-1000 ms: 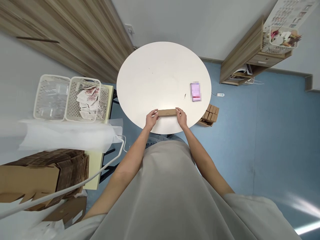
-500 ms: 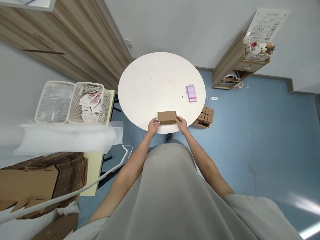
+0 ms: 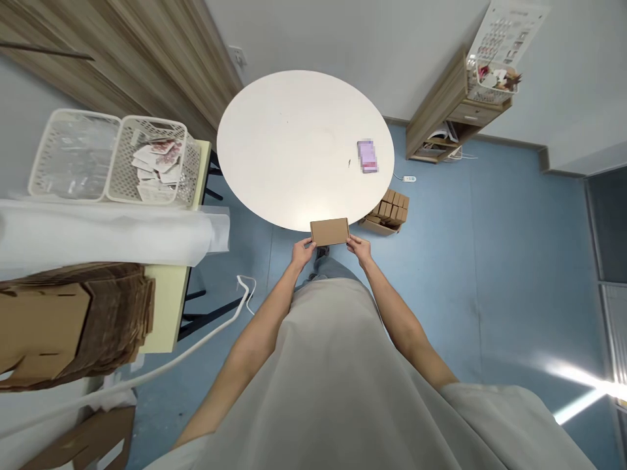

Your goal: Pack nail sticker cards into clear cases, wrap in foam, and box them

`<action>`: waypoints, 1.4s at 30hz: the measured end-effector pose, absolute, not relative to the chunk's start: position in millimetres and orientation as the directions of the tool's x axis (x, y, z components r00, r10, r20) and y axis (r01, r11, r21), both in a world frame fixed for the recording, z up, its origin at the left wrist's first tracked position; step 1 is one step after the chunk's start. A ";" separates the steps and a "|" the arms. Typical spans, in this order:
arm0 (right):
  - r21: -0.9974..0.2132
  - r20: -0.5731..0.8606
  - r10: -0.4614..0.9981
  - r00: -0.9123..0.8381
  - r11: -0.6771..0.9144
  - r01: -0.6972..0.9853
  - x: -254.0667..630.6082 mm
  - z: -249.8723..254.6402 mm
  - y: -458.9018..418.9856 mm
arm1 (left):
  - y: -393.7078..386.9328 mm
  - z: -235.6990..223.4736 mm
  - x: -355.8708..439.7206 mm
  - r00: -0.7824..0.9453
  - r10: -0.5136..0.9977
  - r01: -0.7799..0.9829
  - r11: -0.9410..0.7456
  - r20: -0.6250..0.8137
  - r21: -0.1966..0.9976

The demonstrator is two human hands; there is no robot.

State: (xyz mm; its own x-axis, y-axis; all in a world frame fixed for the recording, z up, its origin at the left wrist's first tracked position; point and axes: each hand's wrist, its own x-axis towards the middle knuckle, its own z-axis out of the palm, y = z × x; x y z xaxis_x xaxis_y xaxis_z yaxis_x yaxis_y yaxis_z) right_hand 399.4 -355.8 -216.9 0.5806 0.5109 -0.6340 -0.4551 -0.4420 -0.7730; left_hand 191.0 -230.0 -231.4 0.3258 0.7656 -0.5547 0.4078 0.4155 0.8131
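Note:
A small brown cardboard box point(image 3: 330, 232), closed, is held between my two hands at the near edge of the round white table point(image 3: 294, 143). My left hand point(image 3: 304, 252) pinches its left end, and my right hand point(image 3: 359, 248) grips the right end near the lower corner. The broad face of the box is turned up toward me. On the table's right side lies a pinkish-purple item point(image 3: 368, 156), blurred by pixelation, with a tiny dark object point(image 3: 349, 163) beside it.
Right of the table, an open carton point(image 3: 379, 227) on the floor holds several small brown boxes. At left, a yellow table point(image 3: 166, 307) carries white baskets point(image 3: 147, 124), a roll of white wrap point(image 3: 98, 232) and stacked flat cardboard point(image 3: 112, 313). A wooden cabinet point(image 3: 435, 108) stands by the wall.
The box has come off the tabletop toward my body and now partly overhangs the near edge, its broad face tilted more toward me. My view has shifted back from the table.

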 end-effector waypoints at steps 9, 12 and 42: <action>-0.717 -0.693 0.330 0.641 -0.405 -0.567 412.7 -189.1 -457.2 | -283.8 -224.4 234.3 0.444 0.687 0.416 0.411 -0.575 0.811; -0.701 -0.709 0.277 0.648 -0.376 -0.606 415.7 -185.3 -477.6 | -292.4 -221.4 251.3 0.475 0.668 0.452 0.374 -0.573 0.810; -0.714 -0.663 0.223 0.715 -0.476 -0.514 805.6 -309.4 -463.7 | -270.7 -298.2 652.8 0.585 0.593 0.672 0.029 -0.554 0.740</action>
State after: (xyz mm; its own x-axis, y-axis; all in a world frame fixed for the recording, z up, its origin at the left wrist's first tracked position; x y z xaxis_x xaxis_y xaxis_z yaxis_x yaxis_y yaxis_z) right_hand 805.6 -463.7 -309.4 0.7150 0.2228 -0.6626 -0.5136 -0.4757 -0.7141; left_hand 652.8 -270.7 -298.2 0.5848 0.5930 -0.5536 0.6718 0.0286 0.7402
